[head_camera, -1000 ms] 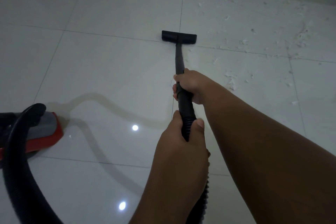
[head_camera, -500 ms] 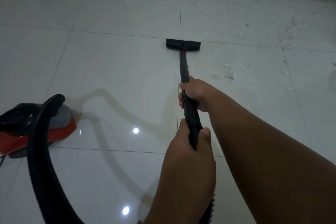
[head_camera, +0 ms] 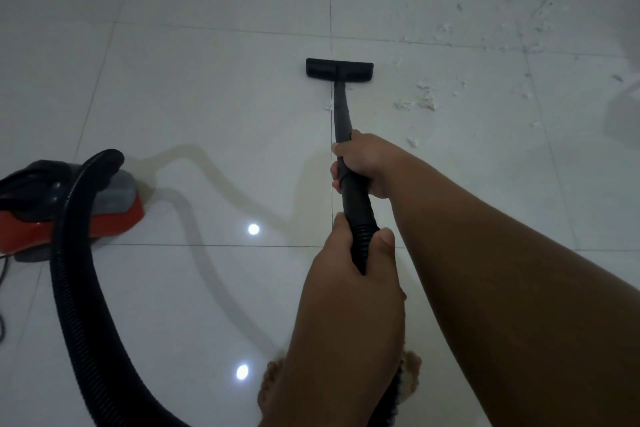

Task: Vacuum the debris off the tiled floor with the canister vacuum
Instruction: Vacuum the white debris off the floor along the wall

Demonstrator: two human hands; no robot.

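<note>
Here, two hands, left hand (head_camera: 349, 288) and right hand (head_camera: 367, 163), clenched around one wand (head_camera: 346, 121), one canister (head_camera: 69, 208).

Floor (head_camera: 207, 97): large glossy white tiles, thin dark grout lines (head_camera: 330, 10). Dim light. Two round lamp reflections (head_camera: 253, 229) on tiles, one nearer the camera

A single wide-angle view is taken from the person's head, directed forward and down onto the tiled floor (head_camera: 207, 107). The two forearms are seen close up, entering from the bottom and right edges. The floor is viewed obliquely and stretches away toward the top edge. With only one view given, no part is shared with another.
</note>
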